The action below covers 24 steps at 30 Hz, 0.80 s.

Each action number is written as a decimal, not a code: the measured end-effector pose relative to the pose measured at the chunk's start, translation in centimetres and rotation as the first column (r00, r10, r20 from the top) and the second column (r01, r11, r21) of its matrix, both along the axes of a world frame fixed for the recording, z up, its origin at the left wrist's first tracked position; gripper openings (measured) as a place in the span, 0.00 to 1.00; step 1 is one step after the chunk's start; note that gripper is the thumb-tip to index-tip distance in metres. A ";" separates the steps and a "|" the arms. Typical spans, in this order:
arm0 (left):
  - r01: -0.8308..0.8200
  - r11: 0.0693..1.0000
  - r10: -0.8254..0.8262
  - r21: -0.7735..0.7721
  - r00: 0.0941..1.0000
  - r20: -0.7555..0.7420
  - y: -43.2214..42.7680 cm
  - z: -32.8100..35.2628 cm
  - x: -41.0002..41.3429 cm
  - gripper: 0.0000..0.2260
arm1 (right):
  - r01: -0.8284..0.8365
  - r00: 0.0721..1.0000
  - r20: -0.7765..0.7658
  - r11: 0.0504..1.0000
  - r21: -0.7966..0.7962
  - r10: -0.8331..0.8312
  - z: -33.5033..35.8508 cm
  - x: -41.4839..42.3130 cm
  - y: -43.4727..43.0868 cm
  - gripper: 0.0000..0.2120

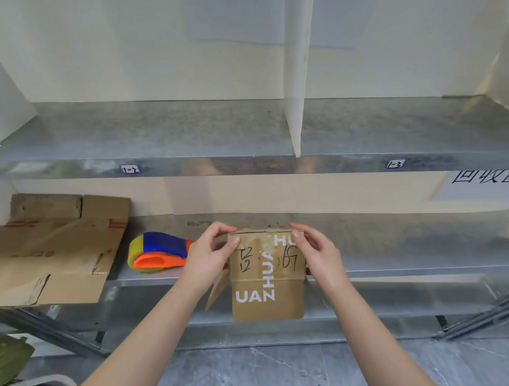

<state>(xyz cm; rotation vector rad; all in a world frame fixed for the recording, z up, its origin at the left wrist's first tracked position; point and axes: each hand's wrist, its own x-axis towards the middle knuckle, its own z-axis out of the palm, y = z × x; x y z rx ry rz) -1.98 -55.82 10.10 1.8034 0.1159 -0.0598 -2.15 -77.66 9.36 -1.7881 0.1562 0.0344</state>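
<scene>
Both forearms reaching forward, left hand (204,253) – right hand (312,246) – gripping box (266,282) corners

I am holding the cardboard box (265,272) at the lower shelf's (407,240) front edge, left hand (205,259) at its top left corner, right hand (318,252) at its top right. The tape dispenser (159,251) is lying just left, the flattened carton (44,250) farther left.

Storeroom or packing area: galvanised shelving (241,132) with numbered bay labels (130,169), white dividers (296,64); flattened cardboard (44,250) at left, tape dispenser (159,253), taped carton (265,272) at centre.
</scene>
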 end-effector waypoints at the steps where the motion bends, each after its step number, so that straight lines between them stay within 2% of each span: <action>1: 0.010 1.000 -0.010 0.018 1.000 0.008 0.0 -0.2 -0.1 0.03 | 0.005 1.000 0.008 0.999 -0.035 -0.005 0.0 0.1 0.0 0.08; 4: 0.029 0.999 -0.029 0.029 0.999 0.021 -0.2 -0.6 -0.5 0.03 | -0.023 0.999 0.022 0.997 -0.067 0.025 0.0 -0.3 -0.2 0.12; 6: 0.051 0.998 -0.052 0.048 0.998 0.030 0.0 -0.8 -0.8 0.08 | -0.048 0.999 0.016 0.997 -0.061 0.049 -0.2 -0.9 -0.3 0.17; 8: 0.078 0.997 -0.077 0.028 0.997 -0.003 0.2 -0.8 -1.0 0.12 | -0.073 0.997 0.027 0.993 -0.092 0.076 -0.6 -1.4 -0.5 0.13; 10: 0.092 0.995 -0.095 -0.046 0.994 -0.058 0.4 -0.6 -1.3 0.11 | -0.085 0.995 0.047 0.991 -0.099 0.090 -0.7 -1.8 -0.6 0.09; 13: 0.112 0.980 -0.132 -0.164 0.984 -0.117 0.4 -0.5 -1.9 0.08 | -0.085 0.995 0.053 0.996 -0.012 0.085 -0.6 -2.5 -0.7 0.07; 15: 0.113 0.980 -0.137 -0.163 0.981 -0.141 0.1 -0.7 -2.5 0.08 | -0.085 0.995 0.049 0.996 0.012 0.084 -0.6 -3.0 -0.5 0.06; 18: 0.047 0.987 -0.081 -0.151 0.970 -0.228 0.3 -1.9 -3.1 0.24 | -0.067 0.998 0.024 0.996 0.061 0.066 -1.0 -3.7 -0.6 0.06; 21: 0.045 0.951 -0.172 -0.305 0.899 -0.403 1.5 -2.9 -3.5 0.43 | -0.052 0.993 -0.097 0.985 0.167 0.069 -1.7 -4.3 -1.0 0.07; 23: 0.111 0.933 -0.258 -0.342 0.868 -0.424 1.7 -2.9 -4.0 0.42 | -0.028 0.973 -0.217 0.968 0.250 0.084 -2.6 -4.8 -1.2 0.15; 24: 0.142 0.933 -0.279 -0.330 0.865 -0.418 1.3 -2.8 -4.3 0.36 | -0.007 0.957 -0.276 0.960 0.279 0.087 -2.9 -4.8 -1.1 0.20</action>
